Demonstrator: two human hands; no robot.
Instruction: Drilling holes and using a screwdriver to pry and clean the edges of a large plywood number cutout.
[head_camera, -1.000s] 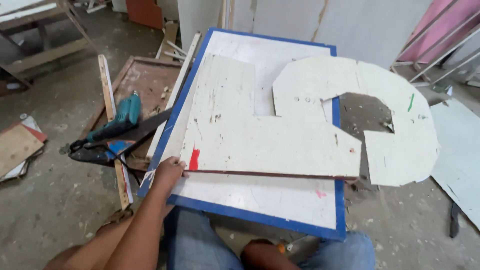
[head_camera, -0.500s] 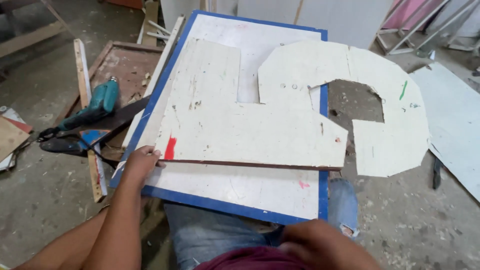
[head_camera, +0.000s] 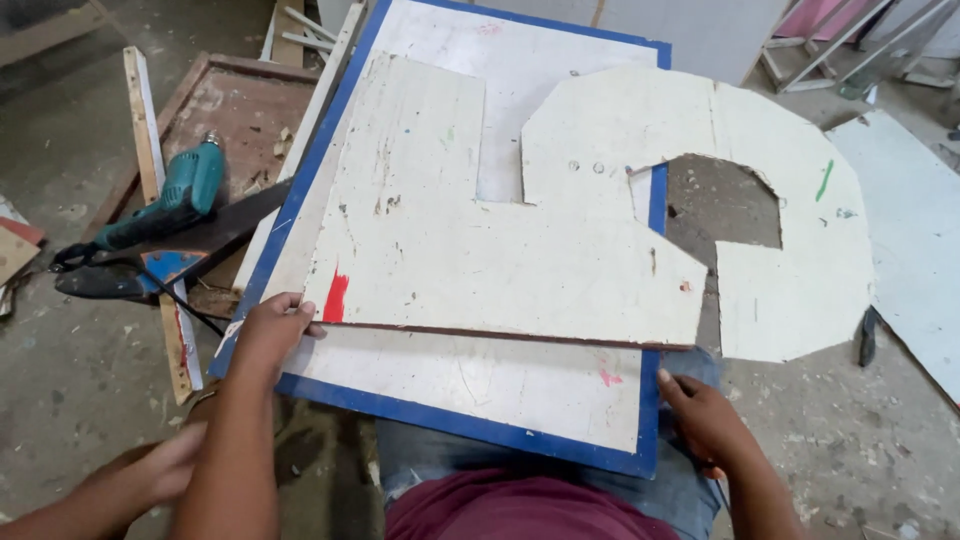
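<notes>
Head view, looking down over the person's lap: a large flat white board with a blue painted border (head_camera: 455, 425) lies tilted across the knees, and on top of it rests a thin, scuffed white cut-out panel with curved and notched edges (head_camera: 500, 260), its straight brown-edged lower side running just above the bare lower strip of the bordered board. The cut-out's rounded right part overhangs the board's right edge and sits above the dusty concrete floor (head_camera: 60, 400). A red paint smear (head_camera: 336, 297) marks the cut-out near its lower left corner. The left hand (head_camera: 270, 335) lies at that corner, fingers curled loosely with the fingertips (head_camera: 300, 310) touching the cut-out's edge beside the red mark and the palm over the bordered board; they press rather than clasp. The right hand (head_camera: 705, 420) is at the bordered board's lower right corner, thumb on top of the blue edge and the other fingers hidden underneath, so it appears to grip that corner. To the left, well apart from the hands, a teal power drill (head_camera: 165, 205) lies on a brown wooden frame (head_camera: 230, 95) together with a dark flat saw blade (head_camera: 215, 235), and a pale wooden strip (head_camera: 150, 170) runs beside them.
</notes>
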